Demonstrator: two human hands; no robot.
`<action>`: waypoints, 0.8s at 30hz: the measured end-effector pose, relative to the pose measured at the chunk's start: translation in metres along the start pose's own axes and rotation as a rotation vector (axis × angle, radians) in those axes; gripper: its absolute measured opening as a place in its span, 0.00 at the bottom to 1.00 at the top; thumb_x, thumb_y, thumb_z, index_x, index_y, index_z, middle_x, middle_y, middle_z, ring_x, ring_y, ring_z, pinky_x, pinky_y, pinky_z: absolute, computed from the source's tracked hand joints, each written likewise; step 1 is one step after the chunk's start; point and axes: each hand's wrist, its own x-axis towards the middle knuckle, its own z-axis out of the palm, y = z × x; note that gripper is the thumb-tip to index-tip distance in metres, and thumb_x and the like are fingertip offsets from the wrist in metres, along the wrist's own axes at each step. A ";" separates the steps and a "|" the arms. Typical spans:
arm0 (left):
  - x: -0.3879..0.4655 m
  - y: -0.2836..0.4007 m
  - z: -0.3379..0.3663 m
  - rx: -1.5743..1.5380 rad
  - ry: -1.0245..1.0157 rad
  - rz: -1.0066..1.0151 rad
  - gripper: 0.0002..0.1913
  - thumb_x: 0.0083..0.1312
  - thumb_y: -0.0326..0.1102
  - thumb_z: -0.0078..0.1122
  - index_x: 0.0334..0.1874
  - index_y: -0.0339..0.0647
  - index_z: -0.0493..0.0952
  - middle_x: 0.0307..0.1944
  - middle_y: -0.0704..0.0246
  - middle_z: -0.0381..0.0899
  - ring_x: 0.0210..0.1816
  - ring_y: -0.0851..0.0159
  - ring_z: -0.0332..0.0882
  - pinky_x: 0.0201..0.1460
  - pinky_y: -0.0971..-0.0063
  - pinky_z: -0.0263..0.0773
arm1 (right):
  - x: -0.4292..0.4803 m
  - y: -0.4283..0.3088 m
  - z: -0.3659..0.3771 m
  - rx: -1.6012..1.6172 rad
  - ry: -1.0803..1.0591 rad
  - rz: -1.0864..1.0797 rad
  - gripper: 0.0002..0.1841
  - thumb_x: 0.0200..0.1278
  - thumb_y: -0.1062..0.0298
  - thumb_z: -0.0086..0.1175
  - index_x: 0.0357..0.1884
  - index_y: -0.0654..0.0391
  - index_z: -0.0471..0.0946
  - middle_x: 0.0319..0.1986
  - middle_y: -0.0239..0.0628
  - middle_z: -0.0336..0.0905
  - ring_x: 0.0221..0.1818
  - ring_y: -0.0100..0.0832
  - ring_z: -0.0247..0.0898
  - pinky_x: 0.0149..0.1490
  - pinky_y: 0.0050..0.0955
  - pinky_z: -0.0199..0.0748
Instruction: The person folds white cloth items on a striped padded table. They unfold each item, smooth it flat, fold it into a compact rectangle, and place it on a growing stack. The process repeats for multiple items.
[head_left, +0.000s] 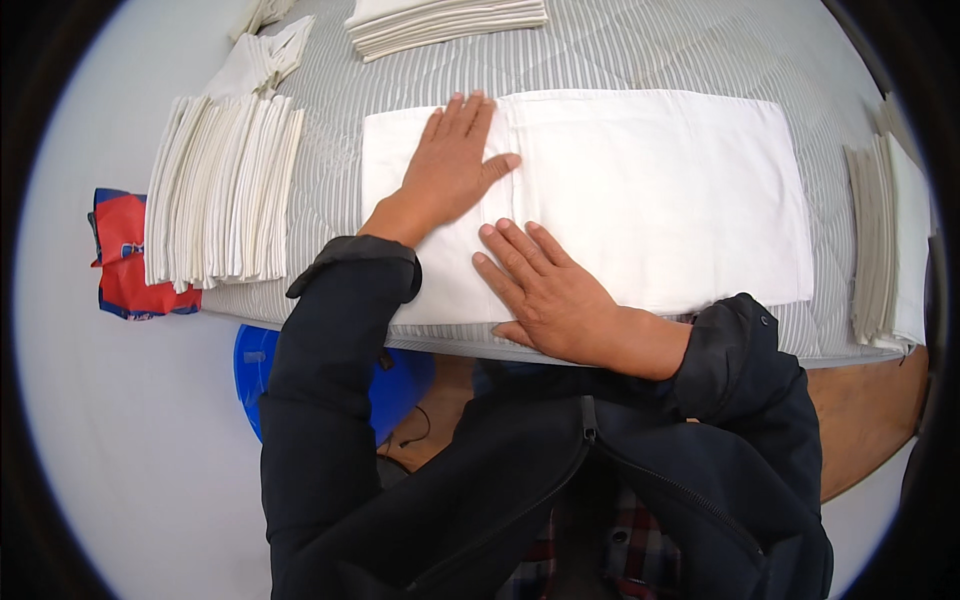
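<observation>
Spread before me is a white cloth (660, 195), long and flat, lying on a grey-striped quilted mattress (600, 45). A raised fold or seam runs across it, left of its middle. My left hand (454, 161) lies palm down on the cloth's left part, thumb pointing right along the fold. Lower down, my right hand (551, 300) rests flat near the front edge, with its fingertips close to the same fold. Neither hand grips anything; both have their fingers apart.
At the left stands a row of folded white cloths (221, 191), beside a red and blue bag (142, 255). Further stacks of folded cloth (450, 26) lie at the back and of pale cloth (889, 240) at the right edge. Below the mattress edge is a blue plastic container (405, 390).
</observation>
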 end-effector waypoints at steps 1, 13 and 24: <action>0.006 -0.002 0.003 -0.003 0.025 0.011 0.44 0.79 0.66 0.38 0.82 0.33 0.53 0.83 0.52 0.49 0.85 0.47 0.40 0.86 0.55 0.38 | 0.000 0.000 0.000 -0.002 -0.003 0.000 0.44 0.74 0.40 0.51 0.78 0.66 0.59 0.80 0.59 0.46 0.84 0.54 0.35 0.84 0.52 0.35; -0.007 0.009 -0.002 -0.036 0.088 0.018 0.41 0.78 0.58 0.47 0.80 0.28 0.55 0.82 0.46 0.51 0.83 0.40 0.42 0.84 0.50 0.40 | -0.001 0.001 0.002 -0.066 0.047 -0.024 0.44 0.74 0.38 0.50 0.78 0.65 0.61 0.79 0.58 0.51 0.83 0.53 0.41 0.83 0.52 0.38; 0.001 -0.002 0.008 -0.053 0.075 0.016 0.42 0.80 0.62 0.40 0.81 0.30 0.54 0.82 0.48 0.50 0.83 0.41 0.43 0.84 0.50 0.36 | -0.004 -0.003 0.004 -0.073 0.058 -0.050 0.42 0.72 0.40 0.53 0.78 0.61 0.64 0.78 0.56 0.54 0.82 0.53 0.45 0.82 0.55 0.41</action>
